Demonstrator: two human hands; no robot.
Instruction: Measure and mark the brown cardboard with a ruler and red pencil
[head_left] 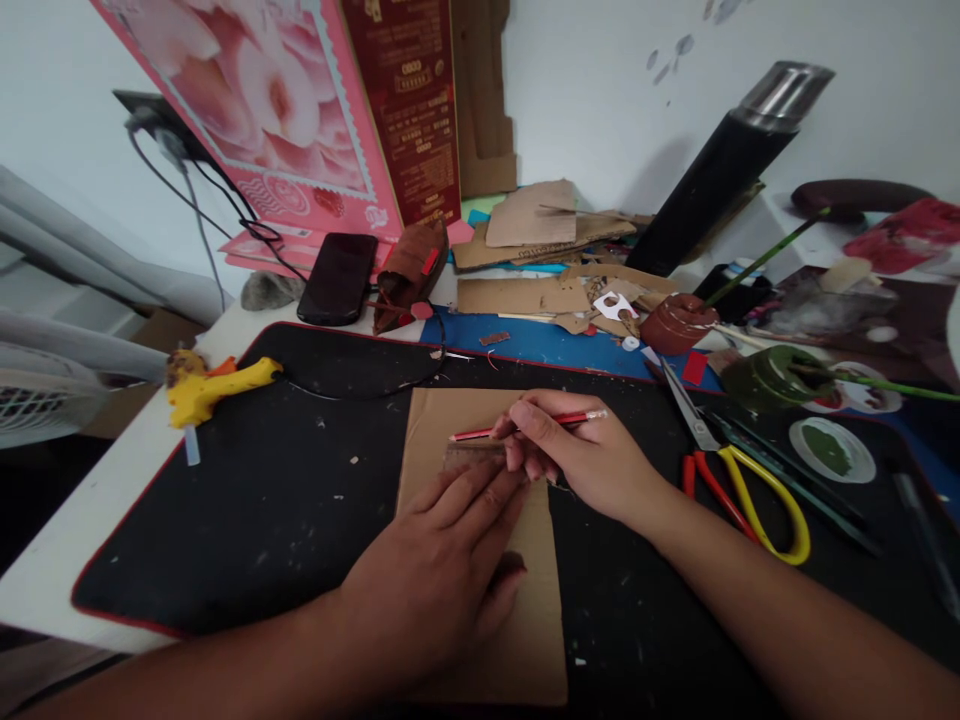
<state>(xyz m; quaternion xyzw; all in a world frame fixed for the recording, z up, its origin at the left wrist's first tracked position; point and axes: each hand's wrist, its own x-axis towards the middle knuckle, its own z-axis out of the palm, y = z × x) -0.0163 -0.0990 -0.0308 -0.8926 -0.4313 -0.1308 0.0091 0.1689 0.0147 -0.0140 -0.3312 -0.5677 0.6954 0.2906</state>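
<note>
A brown cardboard sheet (439, 425) lies on the black mat (285, 500) in front of me. My left hand (442, 575) lies flat on it, fingers stretched out and pressing a clear ruler (472, 455) down near the sheet's top. My right hand (577, 450) is closed around a red pencil (480, 433), held nearly level with its tip pointing left, just above the ruler's edge.
Yellow-handled scissors (739, 480) lie right of my right hand. A yellow glue gun (214, 388) sits at the mat's left corner. Cardboard scraps (536, 260), a black phone (339, 278), a black flask (720, 170), paint lids (832, 450) and a pink box (285, 110) crowd the back.
</note>
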